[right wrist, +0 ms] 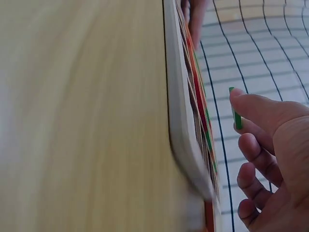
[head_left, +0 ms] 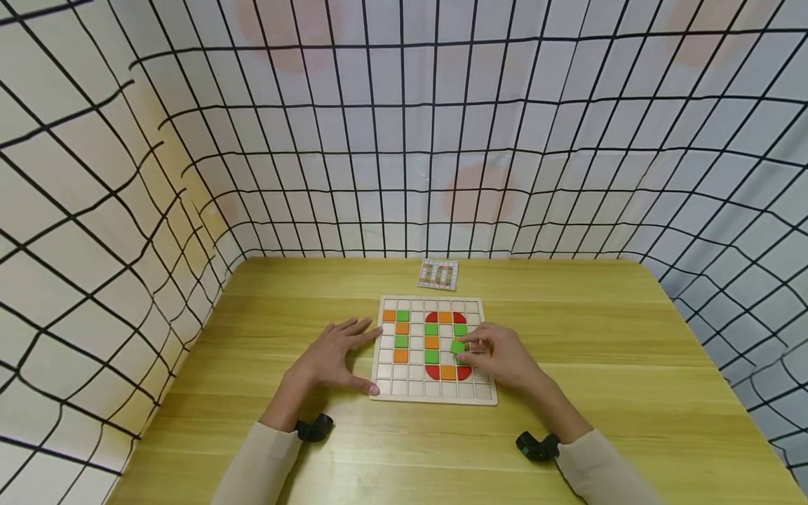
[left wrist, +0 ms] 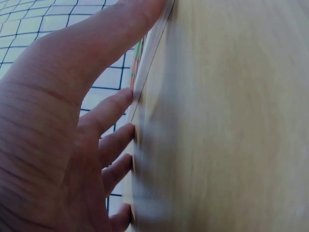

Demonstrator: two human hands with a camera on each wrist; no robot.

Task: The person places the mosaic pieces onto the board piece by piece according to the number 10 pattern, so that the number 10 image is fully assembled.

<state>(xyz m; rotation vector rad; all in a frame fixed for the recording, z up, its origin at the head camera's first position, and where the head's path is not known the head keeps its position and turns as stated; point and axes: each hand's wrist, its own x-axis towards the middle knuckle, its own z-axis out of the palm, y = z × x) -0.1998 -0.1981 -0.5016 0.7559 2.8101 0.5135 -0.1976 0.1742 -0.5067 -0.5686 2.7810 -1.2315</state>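
Note:
A white gridded board [head_left: 413, 390] lies on the table with orange, green and red tiles in its cells. My right hand [head_left: 505, 352] pinches a green square tile [head_left: 457, 346] between thumb and fingers, over the right side of the tile ring. The right wrist view shows this tile [right wrist: 237, 116] edge-on, raised above the board. Fingers spread, my left hand [head_left: 331, 356] rests at the board's left edge, its thumb at the near left corner. Orange and green squares form a short column [head_left: 401, 341] on the left. Red rounded pieces [head_left: 432, 372] mark the ring's corners.
Behind the board lies a small pattern card [head_left: 438, 274] with a similar coloured design. The wooden table [head_left: 391, 449] is bounded at the back and sides by white walls with a black grid [head_left: 385, 126]. Each wrist carries a black camera [head_left: 314, 428].

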